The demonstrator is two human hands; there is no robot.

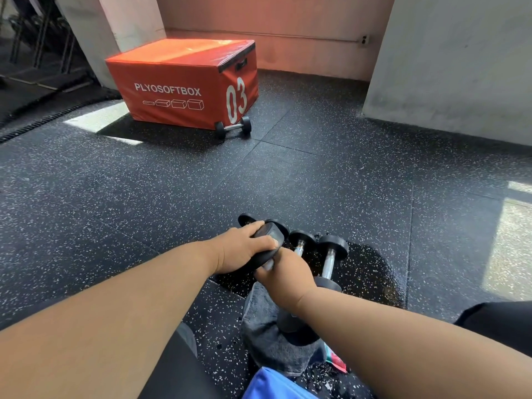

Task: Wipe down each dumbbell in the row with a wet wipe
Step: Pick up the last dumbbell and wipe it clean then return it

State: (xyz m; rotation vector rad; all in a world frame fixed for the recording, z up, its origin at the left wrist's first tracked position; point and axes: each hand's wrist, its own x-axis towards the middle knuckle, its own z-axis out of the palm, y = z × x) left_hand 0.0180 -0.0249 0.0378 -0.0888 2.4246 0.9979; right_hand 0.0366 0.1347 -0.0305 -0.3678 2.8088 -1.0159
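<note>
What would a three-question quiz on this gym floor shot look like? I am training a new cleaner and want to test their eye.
1. True or false: both hands hold the same dumbbell.
2. Which part does the left hand grip? A) the handle B) the upper head C) the grey towel
3. Fill in: a lone dumbbell lies on the floor by the orange ____.

Key
1. True: the right hand wraps the handle below the left.
2. B.
3. Box, marked PLYOSOFTBOX. The held dumbbell's lower head stands on the grey towel, with two more dumbbells lying just to its right.
</note>
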